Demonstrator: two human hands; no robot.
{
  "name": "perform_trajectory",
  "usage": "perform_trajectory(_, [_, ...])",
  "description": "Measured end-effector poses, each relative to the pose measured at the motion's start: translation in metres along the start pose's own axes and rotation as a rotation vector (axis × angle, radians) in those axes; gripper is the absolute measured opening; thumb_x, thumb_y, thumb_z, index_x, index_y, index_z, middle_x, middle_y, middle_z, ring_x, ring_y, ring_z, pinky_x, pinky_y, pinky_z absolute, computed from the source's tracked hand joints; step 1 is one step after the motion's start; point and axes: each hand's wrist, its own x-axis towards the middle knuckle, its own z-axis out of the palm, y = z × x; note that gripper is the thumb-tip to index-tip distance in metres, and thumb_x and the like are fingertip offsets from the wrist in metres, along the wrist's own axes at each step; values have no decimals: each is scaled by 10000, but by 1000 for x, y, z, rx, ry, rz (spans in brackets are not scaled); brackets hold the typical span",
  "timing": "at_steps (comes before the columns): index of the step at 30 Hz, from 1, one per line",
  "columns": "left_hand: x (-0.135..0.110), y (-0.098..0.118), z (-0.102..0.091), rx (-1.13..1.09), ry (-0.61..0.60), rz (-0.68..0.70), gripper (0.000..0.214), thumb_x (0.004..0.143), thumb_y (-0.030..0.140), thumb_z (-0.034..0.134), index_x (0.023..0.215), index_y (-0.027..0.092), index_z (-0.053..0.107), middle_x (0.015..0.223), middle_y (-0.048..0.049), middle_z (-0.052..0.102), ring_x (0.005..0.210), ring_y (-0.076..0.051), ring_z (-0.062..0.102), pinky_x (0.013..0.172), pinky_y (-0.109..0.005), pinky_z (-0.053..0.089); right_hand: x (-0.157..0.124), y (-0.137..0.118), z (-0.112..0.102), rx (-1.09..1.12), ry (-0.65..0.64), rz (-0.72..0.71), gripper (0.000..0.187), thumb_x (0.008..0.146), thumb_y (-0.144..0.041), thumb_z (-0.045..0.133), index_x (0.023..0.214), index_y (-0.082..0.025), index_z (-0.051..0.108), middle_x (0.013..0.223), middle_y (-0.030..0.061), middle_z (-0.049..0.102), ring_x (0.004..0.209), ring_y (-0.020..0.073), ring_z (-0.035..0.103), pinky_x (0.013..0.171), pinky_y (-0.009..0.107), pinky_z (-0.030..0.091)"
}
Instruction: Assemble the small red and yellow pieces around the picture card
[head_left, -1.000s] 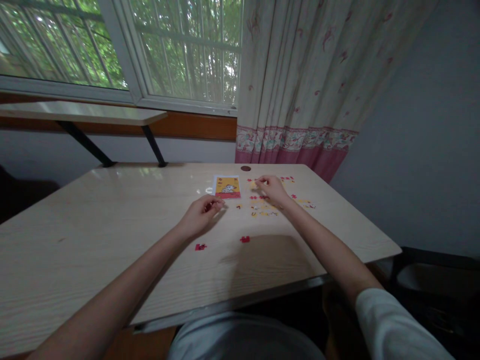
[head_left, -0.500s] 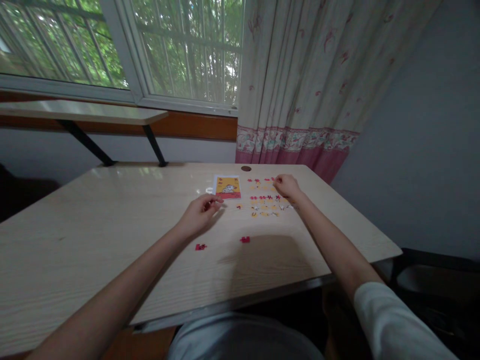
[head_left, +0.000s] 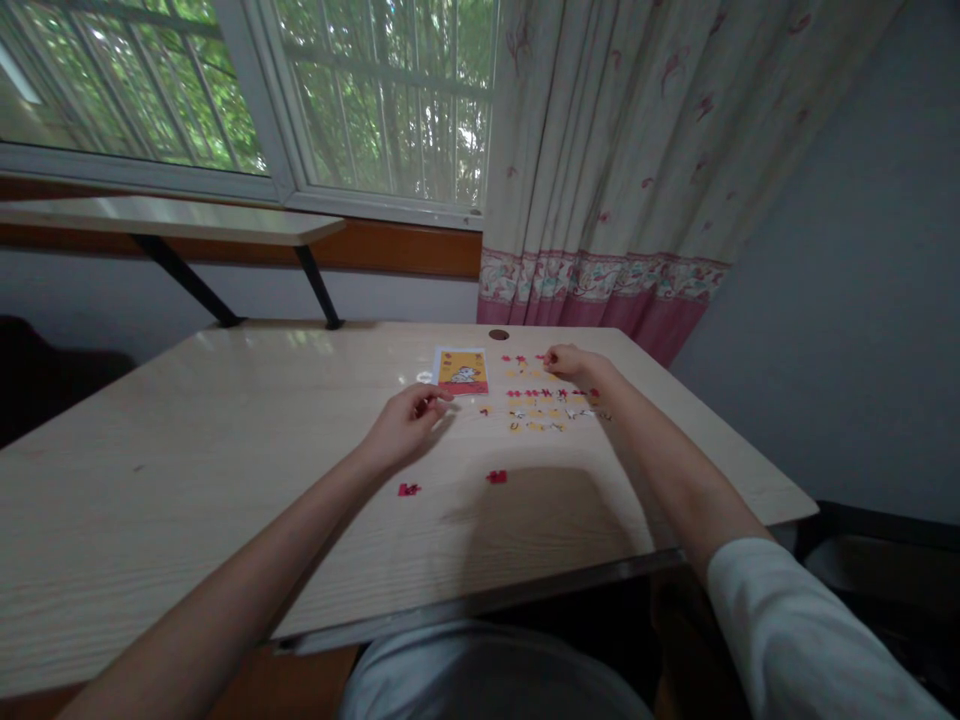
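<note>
My left hand (head_left: 405,422) rests on the wooden table (head_left: 225,440) with fingers curled, pinching a small red puzzle piece just in front of a yellow and red picture card (head_left: 462,370). My right hand (head_left: 571,364) reaches to the far side of a spread of small red, yellow and white puzzle pieces (head_left: 541,408), fingers bent down on the pieces there. Two loose red pieces lie nearer to me, one (head_left: 409,489) on the left and one (head_left: 496,477) on the right.
A round cable hole (head_left: 499,334) sits at the table's far edge. Behind are a window (head_left: 300,100), a narrow shelf on black brackets (head_left: 172,222) and a flowered curtain (head_left: 622,170). The table's right edge (head_left: 780,480) drops off beside a grey wall.
My right hand has moved from the left of the piece spread to its far right side, uncovering several pieces. My left hand has stayed in place.
</note>
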Motion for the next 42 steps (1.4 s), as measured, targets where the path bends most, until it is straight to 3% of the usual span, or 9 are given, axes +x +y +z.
perform_trajectory(10, [1, -2, 1, -10, 4, -2, 238, 773, 327, 578, 902, 143, 659, 698, -26, 579, 597, -126, 474, 538, -249, 359, 1, 4, 6, 74, 31, -47, 217, 770, -174, 622, 985, -146, 640, 960, 76, 688, 775, 133, 587, 667, 204, 402])
perform_trajectory(16, [1, 1, 1, -16, -17, -6, 239, 767, 318, 578, 909, 141, 654, 698, -28, 574, 596, -125, 474, 549, -254, 362, -22, -12, 2, 176, 124, -139, 138, 811, -186, 553, 910, -140, 638, 887, 65, 676, 766, 130, 561, 683, 215, 391])
perform_trajectory(20, [0, 4, 5, 25, -29, 15, 210, 773, 308, 569, 870, 148, 664, 680, -23, 561, 581, -119, 450, 536, -250, 348, -53, -48, 8, 591, 305, -273, 107, 762, -223, 611, 850, -164, 594, 822, 26, 641, 732, 116, 549, 694, 236, 413])
perform_trajectory(24, [-2, 13, 8, 24, -87, 3, 204, 770, 324, 578, 818, 147, 668, 684, -27, 580, 579, -117, 454, 530, -246, 354, -85, -93, 23, 1083, 199, -349, 228, 697, -327, 687, 814, -185, 552, 711, -24, 591, 626, 94, 535, 624, 240, 432])
perform_trajectory(28, [-5, 20, 11, 12, -155, 16, 238, 757, 356, 601, 816, 140, 681, 714, -38, 608, 588, -119, 470, 540, -249, 368, -106, -126, 35, 1294, 103, -302, 329, 622, -416, 737, 774, -183, 560, 674, -32, 578, 572, 78, 499, 547, 218, 389])
perform_trajectory(36, [-5, 18, 14, 9, -160, 100, 234, 775, 368, 581, 776, 148, 660, 704, -27, 582, 611, -128, 479, 563, -251, 367, -116, -146, 45, 1307, 45, -298, 296, 637, -398, 734, 762, -180, 578, 639, -37, 565, 544, 73, 458, 526, 210, 362])
perform_trajectory(38, [-4, 19, 14, -3, -147, 85, 229, 775, 362, 573, 759, 147, 651, 693, -25, 579, 614, -133, 482, 570, -256, 371, -119, -144, 43, 1239, 106, -338, 247, 693, -381, 695, 805, -184, 597, 660, -29, 575, 561, 84, 466, 536, 217, 368])
perform_trajectory(42, [-4, 19, 12, -36, -131, 48, 234, 772, 367, 568, 742, 149, 645, 693, -23, 581, 634, -137, 490, 591, -258, 381, -126, -136, 33, 938, 381, -416, 156, 801, -309, 612, 911, -206, 651, 797, 13, 641, 699, 121, 533, 645, 251, 410])
